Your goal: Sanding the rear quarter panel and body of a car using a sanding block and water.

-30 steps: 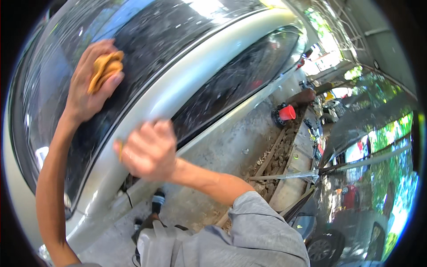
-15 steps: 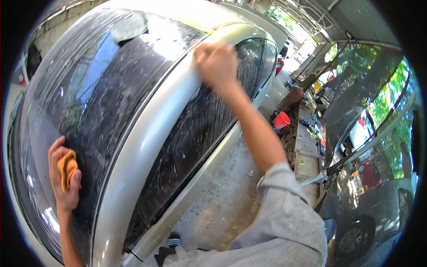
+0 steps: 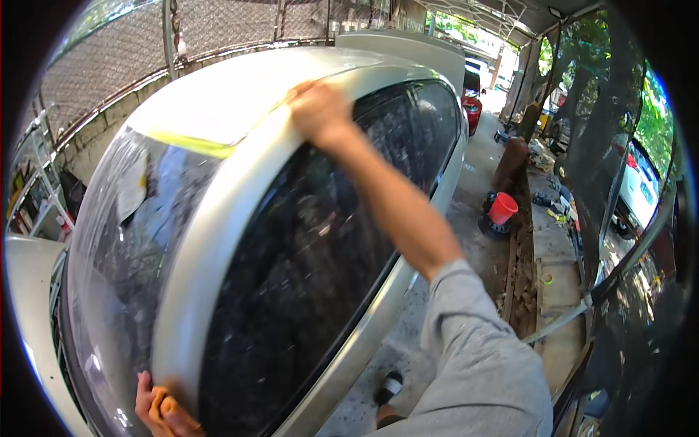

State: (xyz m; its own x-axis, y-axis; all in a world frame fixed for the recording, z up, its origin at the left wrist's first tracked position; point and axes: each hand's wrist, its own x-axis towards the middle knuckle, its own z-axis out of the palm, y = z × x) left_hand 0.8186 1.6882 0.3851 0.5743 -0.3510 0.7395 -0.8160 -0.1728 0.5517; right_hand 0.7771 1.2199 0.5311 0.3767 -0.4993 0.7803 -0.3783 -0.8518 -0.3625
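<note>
A pale silver car fills the middle, with its roof point(image 3: 218, 87), curved pillar point(image 3: 218, 211), windshield point(image 3: 116, 189) and dark side windows point(image 3: 306, 240). My right hand point(image 3: 320, 115) is closed against the roof rail above the side windows; whatever its fingers may hold is hidden. Low at the left, my left hand point(image 3: 151, 406) grips a folded orange cloth point(image 3: 169, 408) at the lower end of the pillar. Yellow tape point(image 3: 193, 144) runs along the top edge of the windshield. Whitish smears mark the glass.
A red bucket point(image 3: 502, 208) stands on a dark base on the floor to the right, near a rusty cylinder point(image 3: 512, 162). A metal rack point(image 3: 44, 175) and a mesh fence point(image 3: 226, 33) lie beyond the car. Dark netting hangs at the right, and a red car point(image 3: 472, 109) is farther back.
The view has swung, showing more roof and fence. My left hand has gone from over the windshield to the pillar's lower end, still holding the cloth. My right hand is farther along the roof rail.
</note>
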